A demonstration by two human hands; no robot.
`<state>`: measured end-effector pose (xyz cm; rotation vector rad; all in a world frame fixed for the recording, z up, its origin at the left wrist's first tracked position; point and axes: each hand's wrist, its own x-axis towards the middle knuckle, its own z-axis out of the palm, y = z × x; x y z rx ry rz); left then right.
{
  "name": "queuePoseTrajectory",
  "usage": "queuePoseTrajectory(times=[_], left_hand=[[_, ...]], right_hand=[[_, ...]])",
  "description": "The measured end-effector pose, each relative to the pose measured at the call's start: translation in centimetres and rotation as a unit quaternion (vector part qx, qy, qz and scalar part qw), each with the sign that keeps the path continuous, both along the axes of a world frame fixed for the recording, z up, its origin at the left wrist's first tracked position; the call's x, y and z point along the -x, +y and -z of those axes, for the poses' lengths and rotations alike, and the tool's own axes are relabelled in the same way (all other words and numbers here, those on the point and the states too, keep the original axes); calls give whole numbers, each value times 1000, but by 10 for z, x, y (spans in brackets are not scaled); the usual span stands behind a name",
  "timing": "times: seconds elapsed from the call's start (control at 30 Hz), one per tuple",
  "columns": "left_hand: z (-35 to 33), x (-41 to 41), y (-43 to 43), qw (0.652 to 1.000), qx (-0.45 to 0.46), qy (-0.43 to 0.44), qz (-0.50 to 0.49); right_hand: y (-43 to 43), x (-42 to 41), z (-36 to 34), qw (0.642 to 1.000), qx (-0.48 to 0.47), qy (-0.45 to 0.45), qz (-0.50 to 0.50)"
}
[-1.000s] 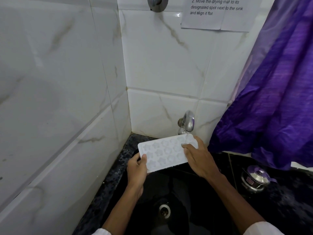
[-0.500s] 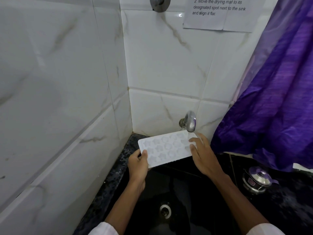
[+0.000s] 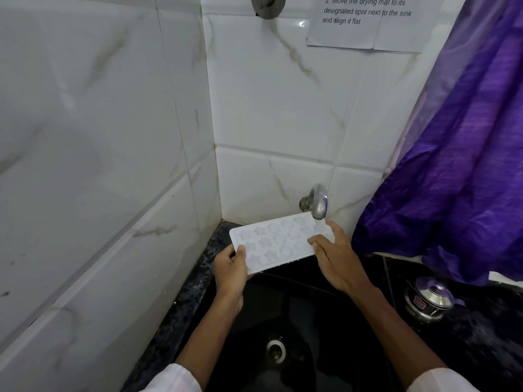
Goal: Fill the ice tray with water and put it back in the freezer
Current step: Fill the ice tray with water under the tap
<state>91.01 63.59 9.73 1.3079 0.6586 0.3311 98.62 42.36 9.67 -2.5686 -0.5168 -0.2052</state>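
Tray [image 3: 278,241] under tap [image 3: 318,203]: thin, light, probably flexes when full. Left hand [image 3: 229,271] pinches end away from tap; right hand [image 3: 336,258], fingers straight, touches tap end.

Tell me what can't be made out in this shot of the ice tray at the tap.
Head view, the only one:
Water: whether the tap is running, or the cups of the ice tray hold any, is too faint to tell.
Tray's right end: covered by the right hand.
Left hand: its fingers beneath the tray are hidden by it.
Paper note: top cut off by the frame edge.
Freezer: out of view.
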Motion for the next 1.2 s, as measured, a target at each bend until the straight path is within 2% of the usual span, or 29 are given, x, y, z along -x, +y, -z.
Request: queuePoseTrajectory(times=[0.2,0.37,0.57,0.73,0.8,0.93,1.07,1.13,1.2], left_hand=[[2,1,2,1000,-4,4,-5],[1,2,0,1000,-6,-3,-1],[4,4,0,1000,-12,-2,4],[9,6,-1,1000,-13,1,8],[11,6,-1,1000,-17,4,12],[16,7,1,999,-23,17,21],[26,10,1,998,-38,32,44],[33,13,1,996,-51,40,56],[41,18,0,994,-67,46,66]], right_hand=[[1,1,-3,999,-21,28,6],[-1,4,-1,1000,10,9,-12],[-1,4,0,1000,-6,22,4],[-7,7,6,1000,1,8,-22],[-7,10,4,997,-69,46,-2],[-11,11,7,977,-189,56,85],[-20,11,21,914,-324,191,150],[-25,14,28,896,-353,221,153],[-29,19,34,898,-346,226,152]])
